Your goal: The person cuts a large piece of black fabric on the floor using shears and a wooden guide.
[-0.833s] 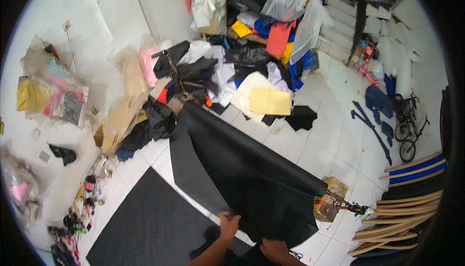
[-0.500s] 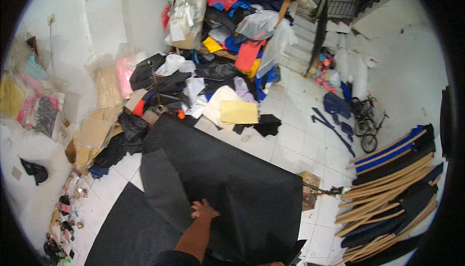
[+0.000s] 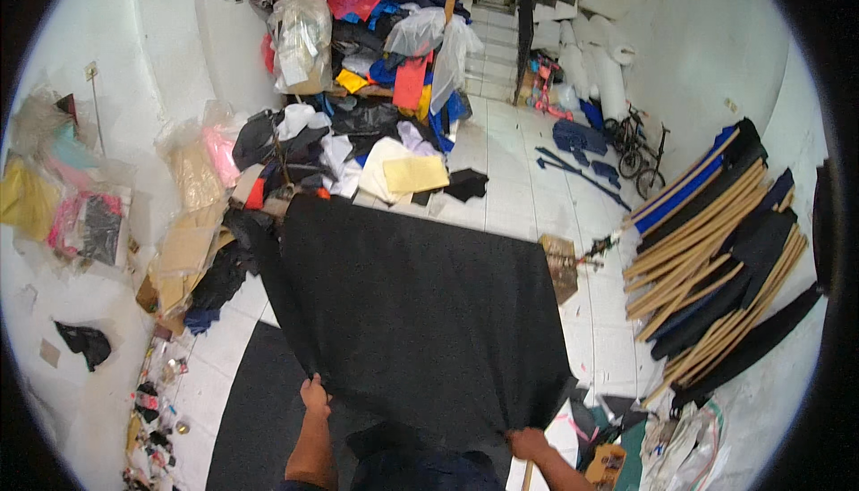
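A wide sheet of black fabric stretches out in front of me, its near edge drawn up toward my body. At its near left corner, my left hand is closed on the edge. My right hand grips the near right edge, where the cloth gathers into folds. Below that hand a thin pale stick shows in part; whether I hold it too cannot be seen. Another black piece lies flat on the floor beneath, at the lower left.
Long wooden strips and dark cloth pieces lie at the right. A heap of mixed fabrics stands at the back, with a yellow sheet before it. Small scattered items line the left wall. A bicycle leans farther back.
My left hand, spread on the cloth before, has moved left and closed on its edge. My right hand has come into view gripping the other side. The folded-over left part now lies opened out.
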A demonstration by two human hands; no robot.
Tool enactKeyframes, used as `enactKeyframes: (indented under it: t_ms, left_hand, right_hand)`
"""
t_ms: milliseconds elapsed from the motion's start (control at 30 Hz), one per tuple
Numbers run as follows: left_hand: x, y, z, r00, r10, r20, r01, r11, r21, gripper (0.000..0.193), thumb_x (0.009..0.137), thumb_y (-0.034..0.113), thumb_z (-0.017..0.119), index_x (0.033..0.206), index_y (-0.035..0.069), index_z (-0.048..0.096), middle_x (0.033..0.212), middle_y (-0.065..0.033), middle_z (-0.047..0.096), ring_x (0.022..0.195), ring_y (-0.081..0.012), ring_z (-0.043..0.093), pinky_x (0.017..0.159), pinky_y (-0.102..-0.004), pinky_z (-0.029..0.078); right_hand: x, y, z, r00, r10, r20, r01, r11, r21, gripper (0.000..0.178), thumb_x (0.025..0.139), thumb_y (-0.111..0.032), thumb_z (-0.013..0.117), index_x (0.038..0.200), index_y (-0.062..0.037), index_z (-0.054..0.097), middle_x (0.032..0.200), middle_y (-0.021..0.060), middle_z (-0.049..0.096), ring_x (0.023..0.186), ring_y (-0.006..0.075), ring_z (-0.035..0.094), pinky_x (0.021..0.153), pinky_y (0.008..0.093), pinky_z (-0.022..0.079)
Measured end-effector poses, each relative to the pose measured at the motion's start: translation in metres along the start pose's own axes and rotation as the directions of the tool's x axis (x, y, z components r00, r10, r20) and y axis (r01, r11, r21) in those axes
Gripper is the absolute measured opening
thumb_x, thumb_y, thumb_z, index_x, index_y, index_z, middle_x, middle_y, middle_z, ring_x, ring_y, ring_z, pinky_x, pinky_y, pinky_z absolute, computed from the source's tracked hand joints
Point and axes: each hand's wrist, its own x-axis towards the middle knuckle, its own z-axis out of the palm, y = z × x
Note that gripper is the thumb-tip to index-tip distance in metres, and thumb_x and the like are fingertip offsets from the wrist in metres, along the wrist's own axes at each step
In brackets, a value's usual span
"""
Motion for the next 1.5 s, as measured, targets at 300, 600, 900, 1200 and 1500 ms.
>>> enactKeyframes:
  t_ms: [300, 600, 900, 1200, 1500]
  left_hand:
    - [-0.131, -0.011, -0.168, 0.989, 0.150, -0.012, -0.148, 0.959, -0.242, 0.017, 0.095, 0.017, 0.058, 0.104, 0.002, 0.057, 0.078, -0.0022, 0.046, 0.062, -0.0138, 0.043, 0.051, -0.0316, 0.037]
    - [-0.203, -0.126, -0.379, 0.992, 0.052, -0.117, -0.058, 0.997, -0.052, 0.025, 0.089, 0.020, 0.062, 0.089, -0.005, 0.067, 0.083, -0.0136, 0.065, 0.077, -0.0248, 0.061, 0.069, -0.0410, 0.047]
    - [-0.299, -0.236, -0.590, 0.970, 0.123, -0.208, -0.064, 0.960, 0.271, 0.033, 0.094, 0.027, 0.056, 0.094, -0.005, 0.062, 0.102, -0.0275, 0.065, 0.101, -0.0466, 0.060, 0.085, -0.0514, 0.047]
    - [-0.382, -0.331, -0.770, 0.964, -0.005, -0.265, 0.034, 0.994, 0.106, 0.031, 0.095, 0.026, 0.056, 0.094, -0.004, 0.061, 0.104, -0.0273, 0.064, 0.102, -0.0442, 0.061, 0.085, -0.0491, 0.047]
    - [-0.462, -0.332, -0.918, 0.988, 0.130, -0.080, -0.102, 0.953, 0.284, 0.038, 0.090, 0.028, 0.059, 0.107, -0.004, 0.068, 0.108, -0.0244, 0.068, 0.105, -0.0397, 0.064, 0.089, -0.0465, 0.048]
  right_hand:
    - [-0.083, -0.060, 0.057, 0.999, -0.049, -0.005, 0.048, 0.992, -0.116, 0.032, 0.085, -0.018, 0.054, 0.111, -0.0087, 0.070, 0.107, 0.0190, 0.071, 0.102, 0.0358, 0.068, 0.089, 0.0478, 0.054]
    - [-0.184, -0.146, 0.234, 0.973, -0.003, 0.229, 0.085, 0.933, -0.349, 0.035, 0.087, -0.027, 0.056, 0.113, -0.0083, 0.069, 0.115, 0.0190, 0.068, 0.110, 0.0352, 0.065, 0.094, 0.0461, 0.052]
    - [-0.336, -0.197, 0.412, 0.964, 0.030, 0.262, 0.108, 0.863, -0.494, 0.045, 0.073, -0.032, 0.070, 0.108, -0.0052, 0.067, 0.110, 0.0296, 0.065, 0.104, 0.0444, 0.064, 0.090, 0.0489, 0.053]
    - [-0.473, -0.312, 0.490, 0.722, 0.071, 0.688, 0.366, 0.805, -0.468, 0.049, 0.083, -0.043, 0.065, 0.109, -0.0013, 0.069, 0.109, 0.0209, 0.070, 0.107, 0.0316, 0.067, 0.088, 0.0427, 0.055]
    - [-0.602, -0.330, 0.696, 0.950, -0.097, 0.297, 0.210, 0.901, -0.379, 0.030, 0.076, -0.020, 0.066, 0.101, -0.0043, 0.073, 0.105, 0.0217, 0.071, 0.103, 0.0368, 0.068, 0.086, 0.0454, 0.056]
